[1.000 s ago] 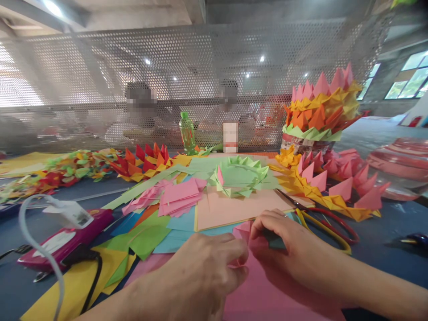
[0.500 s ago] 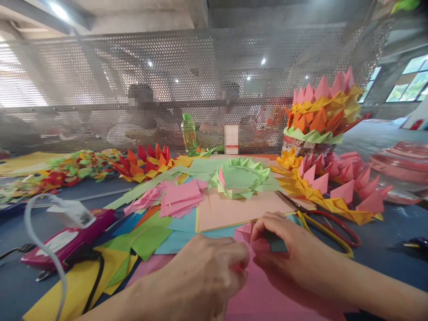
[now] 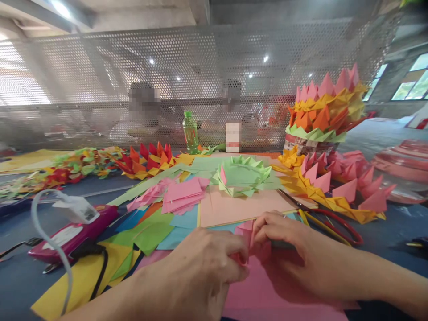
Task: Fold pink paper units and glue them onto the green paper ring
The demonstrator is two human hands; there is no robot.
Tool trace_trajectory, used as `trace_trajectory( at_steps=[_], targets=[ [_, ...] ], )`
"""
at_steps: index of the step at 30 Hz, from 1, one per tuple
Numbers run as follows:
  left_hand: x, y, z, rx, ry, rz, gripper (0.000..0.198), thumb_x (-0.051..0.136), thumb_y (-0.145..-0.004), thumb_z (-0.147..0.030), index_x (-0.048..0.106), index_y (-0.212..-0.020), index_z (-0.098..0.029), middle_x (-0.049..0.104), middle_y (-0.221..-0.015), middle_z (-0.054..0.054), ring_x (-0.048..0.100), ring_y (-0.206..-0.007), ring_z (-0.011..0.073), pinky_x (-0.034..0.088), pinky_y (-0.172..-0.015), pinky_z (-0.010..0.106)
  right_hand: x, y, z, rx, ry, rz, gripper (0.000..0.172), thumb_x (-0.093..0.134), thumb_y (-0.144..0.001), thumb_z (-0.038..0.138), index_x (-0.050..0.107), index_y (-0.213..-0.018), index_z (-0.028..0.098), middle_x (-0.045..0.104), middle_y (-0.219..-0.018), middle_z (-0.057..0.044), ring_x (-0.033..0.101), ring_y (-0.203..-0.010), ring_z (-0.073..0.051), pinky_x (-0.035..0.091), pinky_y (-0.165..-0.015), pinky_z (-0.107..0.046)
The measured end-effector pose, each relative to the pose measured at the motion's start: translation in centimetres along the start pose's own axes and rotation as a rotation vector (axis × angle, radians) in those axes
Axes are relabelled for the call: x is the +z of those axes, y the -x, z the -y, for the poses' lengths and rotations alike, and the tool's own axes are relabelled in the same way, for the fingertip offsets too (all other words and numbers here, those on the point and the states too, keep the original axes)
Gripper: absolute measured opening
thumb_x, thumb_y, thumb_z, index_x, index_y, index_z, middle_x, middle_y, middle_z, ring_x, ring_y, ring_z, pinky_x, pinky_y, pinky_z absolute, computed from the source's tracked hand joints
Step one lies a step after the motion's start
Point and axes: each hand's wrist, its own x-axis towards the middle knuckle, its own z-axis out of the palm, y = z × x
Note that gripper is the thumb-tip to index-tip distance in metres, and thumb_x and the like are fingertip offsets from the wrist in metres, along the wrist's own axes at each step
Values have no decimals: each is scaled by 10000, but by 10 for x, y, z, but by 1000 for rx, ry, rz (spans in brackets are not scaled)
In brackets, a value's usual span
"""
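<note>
My left hand point(image 3: 214, 263) is closed, its fingers pinching a small piece of pink paper point(image 3: 245, 229) from the left. Opposite it, my right hand point(image 3: 284, 245) grips the same paper between thumb and fingers. Part of the paper is hidden behind the fingers, so its folds are hard to make out. Beneath both hands lies a larger pink sheet point(image 3: 281, 294). Just beyond them are peach sheets point(image 3: 244, 207), and on the green paper behind stands a ring of folded light green points point(image 3: 245, 178) with one pink point at its left.
Scissors point(image 3: 329, 223) with red and yellow handles lie right of my right hand. Pink slips point(image 3: 183, 196) are piled at centre left, near a magenta power strip point(image 3: 72, 236). A tall tiered paper piece point(image 3: 323, 111), a green bottle point(image 3: 190, 133) and a perforated screen point(image 3: 110, 71) stand behind.
Both hands stay close together on the pink paper, with the right fingers slightly more closed around it. The whole view has shifted a little.
</note>
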Motion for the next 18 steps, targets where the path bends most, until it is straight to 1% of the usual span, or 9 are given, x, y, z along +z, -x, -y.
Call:
trace_trajectory(
  at_steps=[2,4,6,9,11,14,18],
  targets=[
    [-1,0,0,0,5,-5,167,522,-736,-16,584,-705,-167,668,-899,3,644,-813,150,444,-633,258,2,0,3,-35,21,6,485,552,-666,-127,624,-976,240,614,-1047,24,577,-1003,-130,450,-915,-243],
    [0,0,-1,6,7,-2,161,529,-750,-25,568,-689,-169,658,-855,6,633,-775,151,432,-605,264,6,-1,3,-71,86,-26,447,586,-667,-99,628,-955,240,622,-985,26,576,-959,-136,453,-862,-248],
    [0,0,-3,5,21,-23,178,521,-777,-24,580,-705,-176,663,-847,12,634,-777,156,445,-622,259,9,-1,2,-104,169,-54,367,607,-734,-44,641,-961,242,634,-975,16,571,-936,-147,445,-829,-271],
    [2,1,-7,-12,47,-80,235,484,-827,-4,621,-775,-189,686,-904,23,650,-835,162,479,-706,248,9,-2,-2,-172,281,-58,196,593,-880,79,662,-970,239,654,-1002,-9,572,-927,-163,432,-831,-315],
    [2,1,-8,-19,48,-102,256,479,-838,3,638,-805,-195,694,-932,27,658,-865,165,488,-744,243,8,-3,-3,-212,350,-58,127,571,-944,147,666,-955,231,669,-983,-18,578,-929,-171,427,-839,-335],
    [1,2,-5,-18,42,-88,245,505,-814,1,652,-808,-195,696,-908,30,666,-859,170,499,-743,234,4,-5,-4,-252,405,-51,118,559,-981,188,670,-960,224,690,-961,-20,596,-949,-170,436,-843,-332],
    [0,0,1,29,77,-39,216,529,-762,-4,635,-757,-192,693,-879,27,669,-818,170,502,-688,226,1,-8,-4,-311,480,-53,77,601,-973,240,676,-972,229,703,-955,-6,614,-965,-170,446,-856,-331]
  ],
)
